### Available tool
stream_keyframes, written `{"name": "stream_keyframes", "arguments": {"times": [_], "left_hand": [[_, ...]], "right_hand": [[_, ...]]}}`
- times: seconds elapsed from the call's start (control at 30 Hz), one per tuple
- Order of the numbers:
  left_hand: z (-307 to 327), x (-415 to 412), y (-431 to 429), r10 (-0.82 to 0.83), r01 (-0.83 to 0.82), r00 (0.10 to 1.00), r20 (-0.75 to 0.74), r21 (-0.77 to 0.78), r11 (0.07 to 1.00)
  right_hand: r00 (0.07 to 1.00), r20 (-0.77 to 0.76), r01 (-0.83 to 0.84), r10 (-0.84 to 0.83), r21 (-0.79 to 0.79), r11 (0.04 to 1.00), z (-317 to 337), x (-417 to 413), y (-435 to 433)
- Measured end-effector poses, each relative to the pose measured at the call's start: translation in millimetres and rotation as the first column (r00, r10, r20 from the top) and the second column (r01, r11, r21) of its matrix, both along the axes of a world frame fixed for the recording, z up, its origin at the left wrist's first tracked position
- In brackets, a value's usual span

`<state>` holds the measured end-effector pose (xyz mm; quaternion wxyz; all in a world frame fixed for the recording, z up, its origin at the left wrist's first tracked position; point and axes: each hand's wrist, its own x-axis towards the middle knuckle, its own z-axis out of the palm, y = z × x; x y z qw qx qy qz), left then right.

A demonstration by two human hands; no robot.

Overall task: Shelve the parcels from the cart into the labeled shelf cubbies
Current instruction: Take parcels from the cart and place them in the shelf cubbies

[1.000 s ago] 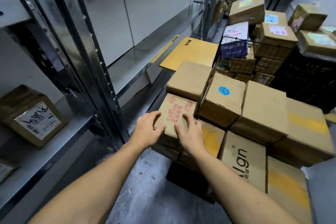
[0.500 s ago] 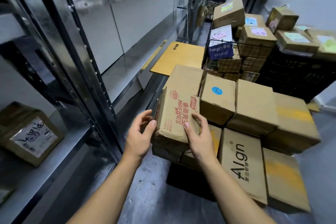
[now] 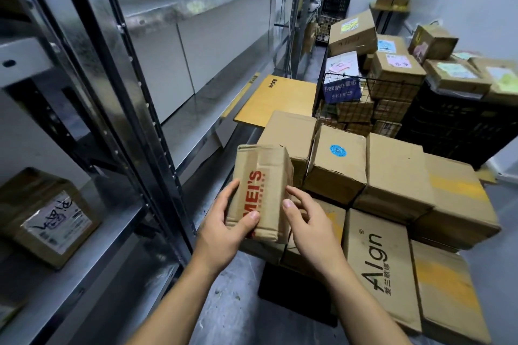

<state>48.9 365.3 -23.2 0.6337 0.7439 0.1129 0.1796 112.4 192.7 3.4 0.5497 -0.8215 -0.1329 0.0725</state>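
Between the 2 hands, the MEI'S parcel [image 3: 260,185] stands on end, held up in front of the stacked cartons [image 3: 336,171] on the cart. The left hand [image 3: 224,230] grasps its lower left corner, thumb across the printed face. The right hand [image 3: 308,221] lays thumb and fingertips against the right edge, and I cannot tell whether that is a real grip. With the hold only low down, the tall parcel could tip away from the palms and drop onto the stack just beyond the right hand. Left of the left hand, the steel upright [image 3: 134,131] stands close: a hurried swing towards the shelf [image 3: 112,274] could clip it and twist the parcel loose.
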Motion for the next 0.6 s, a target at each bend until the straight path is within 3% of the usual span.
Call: {"name": "stream_keyframes", "arguments": {"times": [0.07,0.13,0.27,0.43,0.6], "left_hand": [[6,-1,-2,0.049,-0.049,0.999,0.007,0.183,0.982],[13,-2,-3,0.042,-0.054,0.998,0.051,0.249,0.967],[24,-5,7,-0.017,0.002,0.995,0.103,0.144,0.990],[25,-6,19,0.071,-0.075,0.992,0.103,0.037,0.996],[12,-13,39,0.114,-0.109,0.992,0.052,-0.095,0.989]], "right_hand": [[0.993,-0.091,-0.055,0.070,0.156,0.986,6,-6,7],[0.993,-0.106,-0.030,0.054,0.211,0.977,7,-7,11],[0.992,-0.128,0.040,0.005,0.350,0.936,7,0,12],[0.955,-0.283,0.089,0.091,0.564,0.821,6,-1,20],[0.910,-0.353,0.075,0.217,0.654,0.753,5,-7,26]]}}
